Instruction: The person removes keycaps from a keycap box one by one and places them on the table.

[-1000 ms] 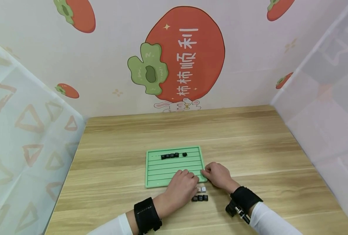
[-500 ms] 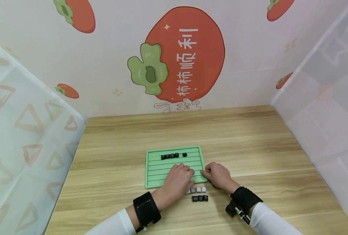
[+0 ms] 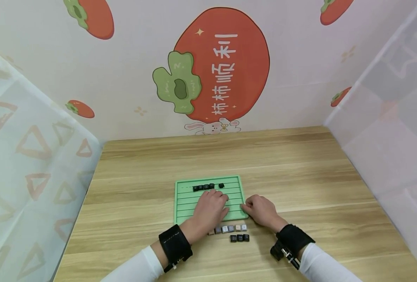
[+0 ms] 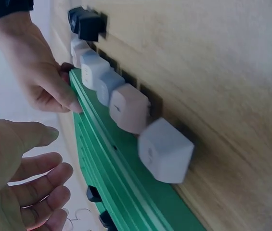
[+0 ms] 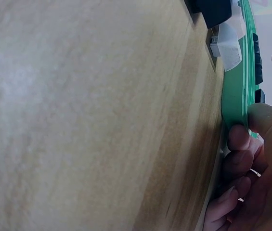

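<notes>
My left hand [image 3: 209, 209] hovers over the green grooved board [image 3: 184, 201], its fingers loosely bent. In the left wrist view a gap shows between thumb and fingers [image 4: 44, 190], with nothing held. My right hand [image 3: 262, 211] pinches the board's near right corner; the right wrist view shows the thumb [image 5: 263, 118] on the rim and a finger below it. Near the board's far edge sit a short row of black keycaps [image 3: 203, 187] and a separate black keycap [image 3: 221, 185], just beyond my left fingertips.
A row of white, grey and beige keycaps [image 3: 231, 228] lies on the wooden table [image 3: 282, 164] along the board's near edge, partly behind my left hand. Closer to me are three black keycaps [image 3: 240, 238]. Printed cloth walls [image 3: 293, 102] rise at the back and sides.
My left hand has moved away from the pale keycaps, forward and slightly left over the board, uncovering more of that row. The right hand and board have stayed still.
</notes>
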`<state>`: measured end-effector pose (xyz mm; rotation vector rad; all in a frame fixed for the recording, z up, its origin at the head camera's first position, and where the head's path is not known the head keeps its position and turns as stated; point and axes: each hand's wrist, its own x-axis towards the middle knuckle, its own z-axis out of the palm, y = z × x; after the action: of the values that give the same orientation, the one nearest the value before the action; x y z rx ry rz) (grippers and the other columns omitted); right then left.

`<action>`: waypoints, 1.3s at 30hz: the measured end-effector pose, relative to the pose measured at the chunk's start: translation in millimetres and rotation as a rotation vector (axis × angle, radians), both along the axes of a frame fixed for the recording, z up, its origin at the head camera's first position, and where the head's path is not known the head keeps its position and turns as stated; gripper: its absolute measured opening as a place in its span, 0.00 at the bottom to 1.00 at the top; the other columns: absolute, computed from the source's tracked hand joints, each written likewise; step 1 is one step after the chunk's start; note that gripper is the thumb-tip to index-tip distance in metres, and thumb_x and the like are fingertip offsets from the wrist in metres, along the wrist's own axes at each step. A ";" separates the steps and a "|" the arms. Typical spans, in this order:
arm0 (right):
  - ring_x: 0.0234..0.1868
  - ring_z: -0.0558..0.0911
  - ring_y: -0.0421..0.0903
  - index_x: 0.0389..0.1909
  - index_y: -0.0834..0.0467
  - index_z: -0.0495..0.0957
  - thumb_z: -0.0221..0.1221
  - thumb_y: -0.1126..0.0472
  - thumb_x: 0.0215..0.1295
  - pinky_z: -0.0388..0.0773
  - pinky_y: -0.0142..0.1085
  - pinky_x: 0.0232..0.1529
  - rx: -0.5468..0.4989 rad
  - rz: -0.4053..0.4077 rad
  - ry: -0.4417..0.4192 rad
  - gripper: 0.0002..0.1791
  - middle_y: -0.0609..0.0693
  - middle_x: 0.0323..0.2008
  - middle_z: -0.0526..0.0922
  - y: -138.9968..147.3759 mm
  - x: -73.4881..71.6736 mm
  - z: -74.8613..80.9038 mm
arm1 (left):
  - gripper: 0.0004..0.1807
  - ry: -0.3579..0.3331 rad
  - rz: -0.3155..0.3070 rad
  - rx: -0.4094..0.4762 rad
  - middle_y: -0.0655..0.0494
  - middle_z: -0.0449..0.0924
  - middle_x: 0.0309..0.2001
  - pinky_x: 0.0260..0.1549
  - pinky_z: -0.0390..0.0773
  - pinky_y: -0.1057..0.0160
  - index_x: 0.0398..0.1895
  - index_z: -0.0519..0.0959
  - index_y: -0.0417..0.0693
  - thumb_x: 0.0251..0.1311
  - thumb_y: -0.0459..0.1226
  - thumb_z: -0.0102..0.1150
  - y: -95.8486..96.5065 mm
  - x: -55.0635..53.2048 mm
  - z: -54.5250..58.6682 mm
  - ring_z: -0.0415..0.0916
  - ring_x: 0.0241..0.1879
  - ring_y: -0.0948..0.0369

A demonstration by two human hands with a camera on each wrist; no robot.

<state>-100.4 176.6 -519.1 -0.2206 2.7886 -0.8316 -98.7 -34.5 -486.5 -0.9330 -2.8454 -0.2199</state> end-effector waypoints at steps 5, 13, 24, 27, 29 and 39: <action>0.16 0.59 0.39 0.10 0.50 0.58 0.63 0.55 0.68 0.51 0.29 0.22 -0.004 0.006 -0.003 0.30 0.41 0.12 0.56 0.4 0.1 0.0 | 0.11 -0.016 0.017 0.008 0.57 0.87 0.39 0.39 0.79 0.60 0.42 0.86 0.52 0.62 0.46 0.69 -2.7 -5.0 -4.4 0.80 0.39 0.58; 0.16 0.59 0.38 0.10 0.50 0.58 0.63 0.55 0.68 0.50 0.29 0.22 -0.004 0.006 0.004 0.30 0.40 0.12 0.56 0.1 0.1 -0.4 | 0.11 -0.021 0.039 0.022 0.56 0.87 0.40 0.38 0.78 0.59 0.43 0.86 0.51 0.62 0.45 0.69 -5.2 -12.2 -5.2 0.80 0.39 0.58; 0.16 0.56 0.39 0.11 0.49 0.56 0.63 0.55 0.69 0.49 0.29 0.23 -0.006 0.004 -0.017 0.30 0.41 0.12 0.54 -0.4 -0.9 -1.2 | 0.10 -0.025 0.070 0.030 0.55 0.87 0.42 0.42 0.80 0.56 0.44 0.85 0.50 0.63 0.43 0.68 -6.2 -19.7 -3.9 0.82 0.44 0.56; 0.16 0.57 0.39 0.11 0.49 0.57 0.62 0.55 0.69 0.49 0.29 0.23 -0.012 0.006 -0.024 0.30 0.41 0.12 0.54 -0.2 -0.9 -0.1 | 0.11 -0.018 0.077 0.029 0.55 0.87 0.42 0.42 0.80 0.56 0.45 0.85 0.50 0.64 0.44 0.67 -3.5 -22.5 -2.6 0.82 0.44 0.56; 0.16 0.57 0.38 0.11 0.49 0.57 0.63 0.55 0.69 0.49 0.29 0.23 -0.016 0.007 -0.026 0.30 0.41 0.12 0.54 -0.6 -0.6 0.4 | 0.12 -0.022 0.083 0.022 0.55 0.87 0.43 0.42 0.80 0.56 0.45 0.85 0.50 0.64 0.45 0.67 -1.8 -24.2 -1.6 0.82 0.44 0.56; 0.15 0.57 0.38 0.10 0.49 0.57 0.63 0.55 0.69 0.49 0.29 0.22 -0.014 0.003 -0.018 0.30 0.41 0.12 0.55 -0.2 -0.4 -0.2 | 0.13 -0.046 0.096 0.025 0.54 0.87 0.45 0.43 0.81 0.56 0.47 0.85 0.49 0.66 0.45 0.65 3.9 -31.2 -0.1 0.82 0.45 0.56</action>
<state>-100.8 176.4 -519.3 -0.2185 2.7655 -0.8480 -130.0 -30.6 -486.6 -0.7942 -2.9131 -0.2689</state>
